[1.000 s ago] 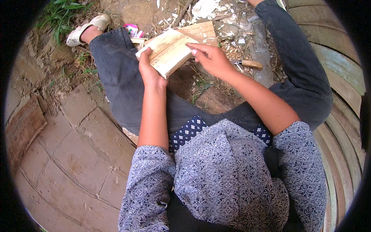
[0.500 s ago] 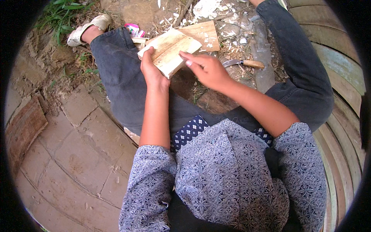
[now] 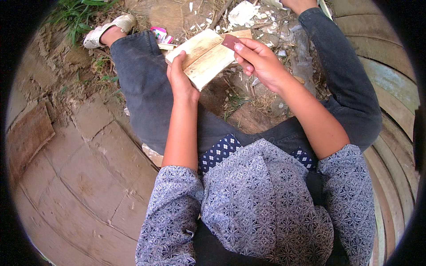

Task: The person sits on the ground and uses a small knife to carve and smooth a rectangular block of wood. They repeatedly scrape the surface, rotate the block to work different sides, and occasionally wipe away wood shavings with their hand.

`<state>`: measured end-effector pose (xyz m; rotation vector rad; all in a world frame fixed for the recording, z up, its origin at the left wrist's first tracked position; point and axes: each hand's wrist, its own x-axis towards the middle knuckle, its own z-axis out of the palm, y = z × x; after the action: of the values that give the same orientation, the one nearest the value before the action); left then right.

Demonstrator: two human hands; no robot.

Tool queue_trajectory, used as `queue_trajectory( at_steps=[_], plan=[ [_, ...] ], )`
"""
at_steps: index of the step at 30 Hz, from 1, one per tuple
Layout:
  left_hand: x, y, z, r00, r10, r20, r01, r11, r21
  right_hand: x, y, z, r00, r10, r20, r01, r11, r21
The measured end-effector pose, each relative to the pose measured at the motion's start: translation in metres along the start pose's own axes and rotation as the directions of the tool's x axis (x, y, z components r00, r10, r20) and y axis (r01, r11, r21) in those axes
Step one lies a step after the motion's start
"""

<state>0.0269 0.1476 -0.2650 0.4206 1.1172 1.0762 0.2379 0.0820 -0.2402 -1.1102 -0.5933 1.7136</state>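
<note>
A pale wooden block rests above my left thigh, held at its near left edge by my left hand. At the block's right end my right hand pinches a small reddish-brown piece, likely sandpaper, against the wood. I sit with both legs in dark trousers spread out, and my patterned blue shirt fills the lower view.
Wood chips and shavings litter the ground beyond the block. A small pink and white object lies beside my left leg. Grass grows at the upper left. Flat stone slabs lie left; curved wooden planks run along the right.
My right hand has moved from the block's middle to its right end and holds a reddish-brown piece there. The knife with a wooden handle seen on the ground earlier is hidden now.
</note>
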Motion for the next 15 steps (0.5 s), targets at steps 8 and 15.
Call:
queue_trajectory(
  at_steps=[8, 15],
  plan=[
    [0.010, -0.003, -0.003, 0.998, -0.052, -0.023, 0.055, 0.993, 0.104, 0.004, 0.074, -0.018, 0.921, -0.382, 0.079, 0.311, 0.596, -0.740],
    [0.006, -0.013, 0.008, 0.988, 0.153, -0.015, -0.147, 0.969, 0.200, 0.003, 0.089, -0.004, 0.940, -0.327, -0.096, 0.104, 0.544, -0.833]
  ],
)
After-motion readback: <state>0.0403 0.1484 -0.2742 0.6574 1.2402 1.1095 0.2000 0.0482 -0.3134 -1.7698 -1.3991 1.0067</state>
